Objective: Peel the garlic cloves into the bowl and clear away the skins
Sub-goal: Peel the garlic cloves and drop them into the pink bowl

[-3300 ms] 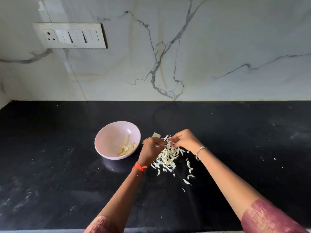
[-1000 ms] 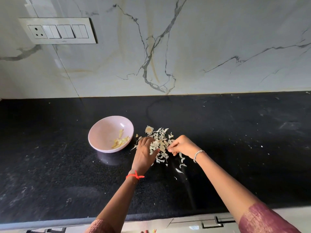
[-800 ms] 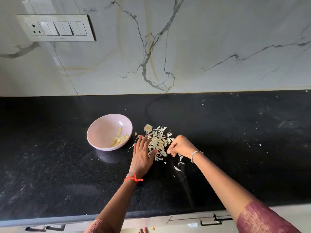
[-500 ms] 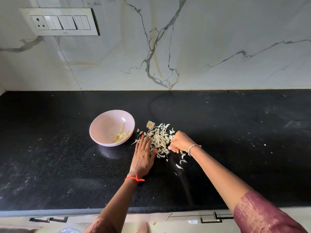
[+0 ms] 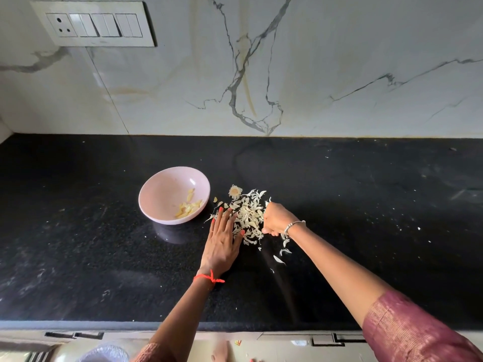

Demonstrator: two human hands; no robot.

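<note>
A pale pink bowl (image 5: 162,194) stands on the black counter (image 5: 78,244) and holds several peeled garlic cloves (image 5: 189,206). Right of it lies a heap of papery garlic skins (image 5: 248,214), with a dry root disc (image 5: 235,192) at its far edge. My left hand (image 5: 222,241) lies flat on the counter, fingers straight, against the heap's left side. My right hand (image 5: 275,218) sits at the heap's right side with curled fingers; what it holds is hidden. A few loose skins (image 5: 281,257) lie nearer me.
A marble wall with a switch panel (image 5: 94,24) rises behind the counter. White flecks are scattered over the counter's right part (image 5: 392,223). The counter's front edge (image 5: 104,325) runs below my arms, with drawer fronts under it.
My left hand went from curled at the heap to flat on the counter beside it. My right hand has stayed curled at the heap's right side. The camera has tilted down.
</note>
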